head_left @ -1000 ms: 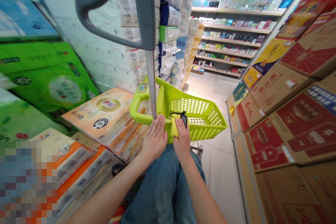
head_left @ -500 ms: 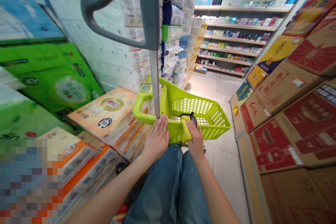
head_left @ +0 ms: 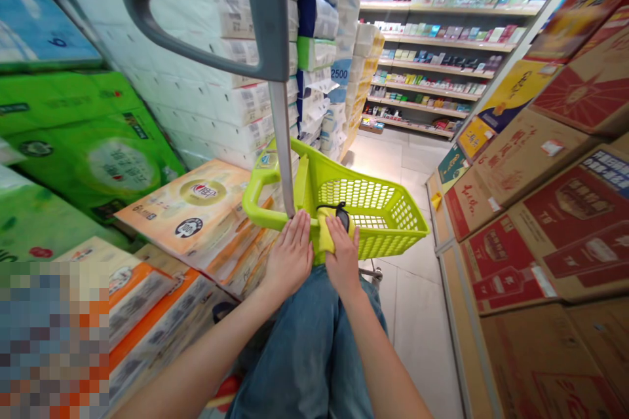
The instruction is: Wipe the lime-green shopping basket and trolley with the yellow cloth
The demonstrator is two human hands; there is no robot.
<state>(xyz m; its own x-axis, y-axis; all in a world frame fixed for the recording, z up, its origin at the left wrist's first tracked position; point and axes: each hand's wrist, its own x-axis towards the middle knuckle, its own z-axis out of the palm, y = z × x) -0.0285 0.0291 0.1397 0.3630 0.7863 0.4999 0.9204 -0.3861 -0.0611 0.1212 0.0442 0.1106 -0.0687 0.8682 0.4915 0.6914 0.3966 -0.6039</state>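
A lime-green shopping basket [head_left: 383, 241] with perforated sides stands before my knees, a grey-handled pole [head_left: 281, 144] rising from its near-left end. My left hand [head_left: 291, 252] lies on the near rim beside the pole's foot, its fingers stretched out. Just to the right, my right hand [head_left: 344, 258] presses a yellow cloth [head_left: 324, 230] against the same rim, fingers bent over it. A black cord and a dark rounded piece [head_left: 343, 215] show at the cloth's top, by the fingertips. The fingers partly cover the cloth.
Packs of tissue paper [head_left: 196, 200] are stacked close on the left. Red and brown cartons [head_left: 540, 229] line the right side. Beyond the basket, tiled floor [head_left: 417, 157] leads to shelves [head_left: 437, 46] of small boxes. A metal caster [head_left: 376, 273] shows below the basket.
My right hand has slid left along the basket's near rim with the yellow cloth, coming closer to my left hand. The left hand stays at the pole's foot. The view has shifted slightly.
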